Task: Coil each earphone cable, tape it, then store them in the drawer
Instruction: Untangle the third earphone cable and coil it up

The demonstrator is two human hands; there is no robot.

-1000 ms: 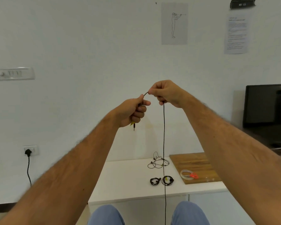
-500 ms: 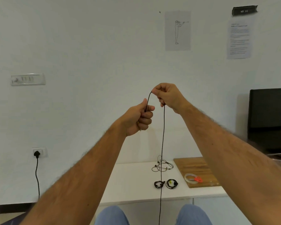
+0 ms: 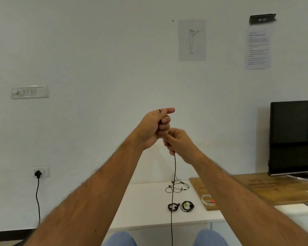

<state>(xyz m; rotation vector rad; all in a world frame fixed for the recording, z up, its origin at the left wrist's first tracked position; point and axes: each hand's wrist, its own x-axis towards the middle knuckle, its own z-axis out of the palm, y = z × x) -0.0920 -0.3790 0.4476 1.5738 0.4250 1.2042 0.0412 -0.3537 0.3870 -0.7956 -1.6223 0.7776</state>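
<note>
Gripping the black earphone cable (image 3: 174,174) in a fist, L hand (image 3: 152,127) is raised; R hand (image 3: 180,144) just below pinches it too. Cable hangs straight down past the white cabinet (image 3: 146,208).

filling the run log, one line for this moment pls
step: coiling earphone cable | left hand: grips coil | right hand: pinches cable | table: two coiled earphones, one tangled

Black earphone cable (image 3: 174,174) hanging taut, vertical; two coiled earphones (image 3: 181,206), loose tangle (image 3: 176,187) on cabinet.
</note>
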